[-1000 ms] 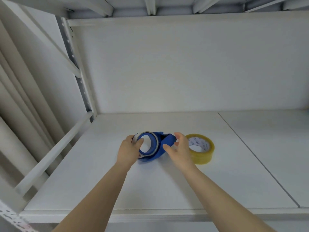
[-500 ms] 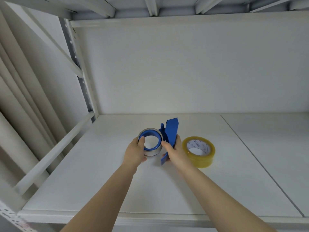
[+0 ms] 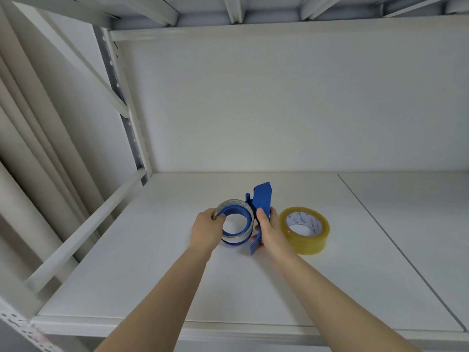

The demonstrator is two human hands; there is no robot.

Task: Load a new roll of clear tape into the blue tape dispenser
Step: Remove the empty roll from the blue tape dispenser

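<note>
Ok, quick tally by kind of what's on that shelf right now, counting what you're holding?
Blue tape dispenser: 1
Nearly spent roll on the dispenser: 1, gripped by the left hand
Full tape roll lying flat: 1
Total: 3
The right hand grips the dispenser.

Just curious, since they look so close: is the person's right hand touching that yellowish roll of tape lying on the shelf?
Cannot tell. In the head view the right hand grips the blue dispenser and overlaps the tape roll's left edge, hiding any contact or gap.
</note>
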